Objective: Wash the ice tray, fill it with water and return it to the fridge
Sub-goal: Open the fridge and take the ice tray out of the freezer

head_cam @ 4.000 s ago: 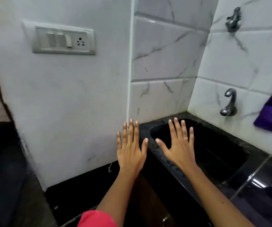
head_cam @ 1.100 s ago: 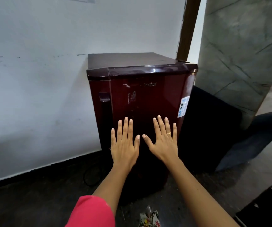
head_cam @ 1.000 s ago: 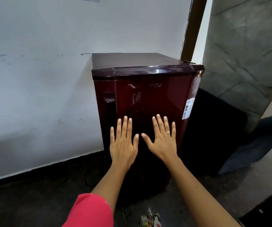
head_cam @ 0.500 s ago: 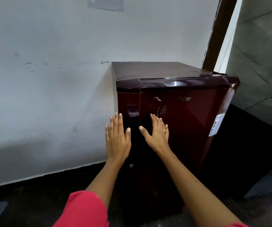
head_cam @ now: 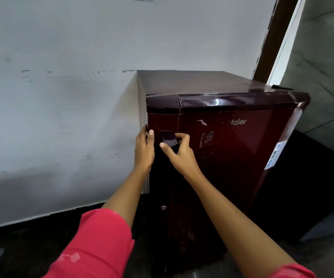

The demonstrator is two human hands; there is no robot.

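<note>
A small dark red fridge point(head_cam: 232, 149) stands on the floor against a white wall, its door closed. My left hand point(head_cam: 144, 151) curls around the door's left edge, fingers behind it and thumb on the front. My right hand point(head_cam: 179, 155) hooks its fingers over the dark door handle point(head_cam: 168, 139) near the top left of the door. No ice tray is in sight.
The white wall point(head_cam: 61, 107) runs along the left. A brown door frame point(head_cam: 272, 37) and a grey marble wall point(head_cam: 326, 67) rise at the right. A dark object point(head_cam: 312, 187) stands right of the fridge on the dark floor point(head_cam: 21, 247).
I turned from the sink to the fridge and came closer. Both hands, spread flat before, have now closed on the door's left edge and its handle.
</note>
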